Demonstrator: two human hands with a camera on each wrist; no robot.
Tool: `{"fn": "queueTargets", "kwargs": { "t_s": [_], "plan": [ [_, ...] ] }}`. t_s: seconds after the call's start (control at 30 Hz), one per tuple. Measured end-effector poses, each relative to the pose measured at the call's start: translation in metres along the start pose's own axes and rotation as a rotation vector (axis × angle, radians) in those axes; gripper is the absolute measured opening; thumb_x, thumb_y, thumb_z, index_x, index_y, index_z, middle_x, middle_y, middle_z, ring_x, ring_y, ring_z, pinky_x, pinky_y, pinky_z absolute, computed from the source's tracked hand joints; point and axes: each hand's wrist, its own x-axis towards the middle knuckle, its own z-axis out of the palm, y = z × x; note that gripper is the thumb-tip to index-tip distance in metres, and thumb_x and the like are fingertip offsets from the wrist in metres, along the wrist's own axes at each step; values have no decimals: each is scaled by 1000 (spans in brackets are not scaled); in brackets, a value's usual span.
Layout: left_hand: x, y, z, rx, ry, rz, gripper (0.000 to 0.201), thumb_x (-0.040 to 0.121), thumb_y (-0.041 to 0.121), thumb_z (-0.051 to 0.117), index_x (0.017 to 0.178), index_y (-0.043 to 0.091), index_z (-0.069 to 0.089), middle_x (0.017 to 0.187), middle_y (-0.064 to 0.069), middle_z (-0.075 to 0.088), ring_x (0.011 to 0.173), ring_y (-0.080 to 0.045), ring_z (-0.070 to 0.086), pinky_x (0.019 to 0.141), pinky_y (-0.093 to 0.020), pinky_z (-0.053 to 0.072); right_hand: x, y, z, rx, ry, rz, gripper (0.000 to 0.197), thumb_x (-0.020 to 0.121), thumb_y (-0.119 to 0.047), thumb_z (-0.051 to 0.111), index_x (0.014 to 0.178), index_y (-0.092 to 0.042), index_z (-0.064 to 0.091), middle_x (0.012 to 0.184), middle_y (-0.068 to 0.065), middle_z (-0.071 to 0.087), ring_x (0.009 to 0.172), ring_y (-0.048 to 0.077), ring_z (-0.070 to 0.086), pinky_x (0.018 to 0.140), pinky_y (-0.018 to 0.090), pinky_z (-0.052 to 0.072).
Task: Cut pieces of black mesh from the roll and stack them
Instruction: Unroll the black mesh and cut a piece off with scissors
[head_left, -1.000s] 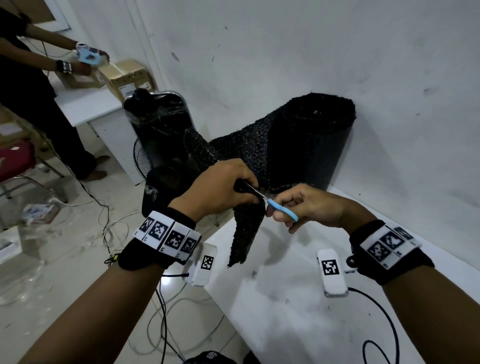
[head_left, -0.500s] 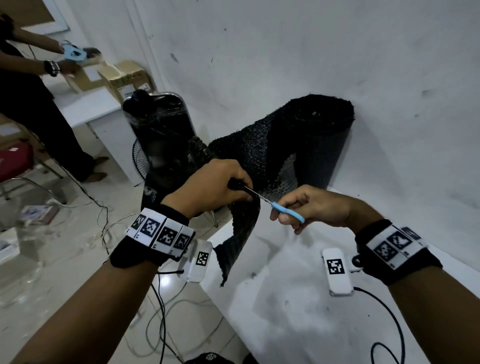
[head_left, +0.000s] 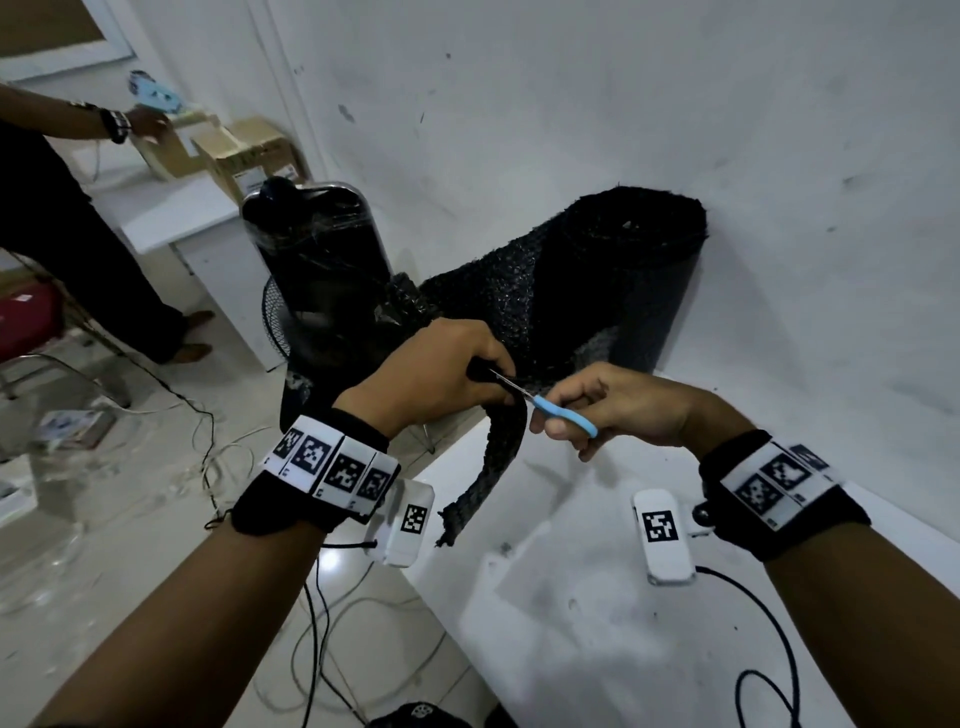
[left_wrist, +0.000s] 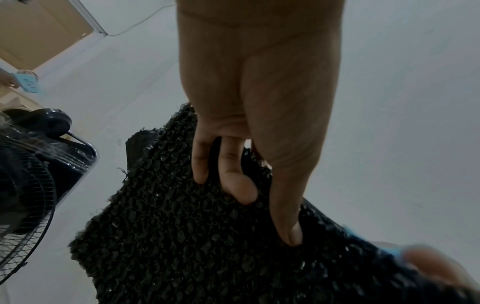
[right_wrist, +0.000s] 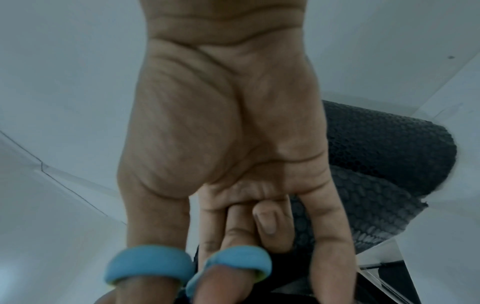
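Observation:
A roll of black mesh stands upright on the white table against the wall, its loose end drawn out to the left. My left hand grips that loose mesh, fingers curled into it, and a strip hangs below over the table's edge. My right hand holds blue-handled scissors; thumb and a finger sit in the blue loops. The blades point left into the mesh beside my left fingers. The roll shows behind my right palm.
A black standing fan wrapped in plastic stands left of the table, close to the mesh. Another person works at a white desk with cardboard boxes at far left. Cables trail over the tiled floor.
The hanging strip has swung and lengthened toward the left edge of the table. Both hands stay at the mesh, shifted slightly, with the scissors still in the cut.

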Motion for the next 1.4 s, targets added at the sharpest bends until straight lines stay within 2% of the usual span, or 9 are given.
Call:
{"fn": "queueTargets", "kwargs": {
  "t_s": [0.13,0.23,0.33,0.47,0.53,1.03,1.17,1.27,1.4],
  "plan": [
    [-2,-11,-7,3,34,-22,31,73,32,87,102,28,75,103,10,61,94,-5,60,83,-25,53,-4,5,-4,-2,-2,19,26,81,-26,79,103,-13,75,72,-5,63,67,7,60,74,34,57],
    [-5,-14,-10,-87,1,-51,22,77,24,86,97,25,77,98,10,62,80,-3,62,61,-12,51,-9,7,-7,-1,-23,32,26,82,-25,76,105,-13,74,71,-8,64,67,6,59,77,37,56],
    [-2,-11,-8,-61,-26,-20,15,78,22,85,91,27,78,92,7,64,76,-2,61,58,-13,49,-8,3,-7,-10,-35,35,28,84,-27,75,107,-11,74,69,-10,61,68,7,58,78,39,56],
    [1,-7,-9,-17,-27,4,15,78,24,84,91,30,77,90,9,65,84,-7,63,76,-38,55,-5,1,-5,-24,-9,24,30,80,-29,74,105,-12,75,71,-7,61,69,7,59,79,39,56],
    [1,-8,-10,-25,-36,9,16,78,26,84,91,31,77,91,9,66,85,-8,63,78,-42,55,-6,2,-6,-25,-18,27,28,80,-28,74,105,-14,75,73,-6,63,69,7,59,79,39,56],
    [5,1,-3,-19,-44,62,16,79,33,82,94,31,77,93,9,66,87,-8,64,78,-41,55,-1,-3,-5,-13,-15,-17,29,87,-21,72,111,-4,71,73,-7,62,69,7,59,71,29,56],
    [1,-3,-9,-22,22,42,37,74,32,87,108,27,74,106,9,62,98,-4,60,90,-25,50,-3,3,-8,5,11,4,26,87,-16,74,110,-5,72,74,-5,65,67,6,60,70,28,57],
    [-3,-8,-13,-34,11,0,31,77,27,86,105,26,74,104,8,63,87,6,59,77,-14,48,-7,6,-10,24,-13,24,34,81,-26,76,110,-9,73,77,-2,63,69,7,60,72,30,57],
    [-2,-3,-7,-28,2,25,18,79,19,83,94,26,76,95,9,66,88,-6,63,82,-36,54,-5,1,-8,25,-19,19,36,79,-31,73,108,-10,74,79,-2,61,72,8,59,73,31,56]
  ]
}}
